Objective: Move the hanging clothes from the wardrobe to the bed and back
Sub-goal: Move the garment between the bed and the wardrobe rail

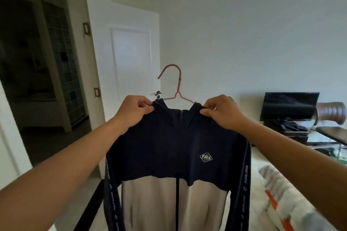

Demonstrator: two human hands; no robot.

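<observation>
A zip-up jacket, navy on top and beige below with lettered stripes down the sleeves, hangs on a pink hanger held up in front of me. My left hand pinches the jacket's left shoulder at the collar. The right shoulder is pinched the same way by my right hand. The hanger's hook stands free above the collar, touching nothing. The wardrobe is not in view. A bed with a light cover shows at the lower right.
An open doorway to a dark room is on the left, its white door swung back against the wall. At right stand a dark screen on a low stand and a chair. A dark bed-frame edge runs lower left.
</observation>
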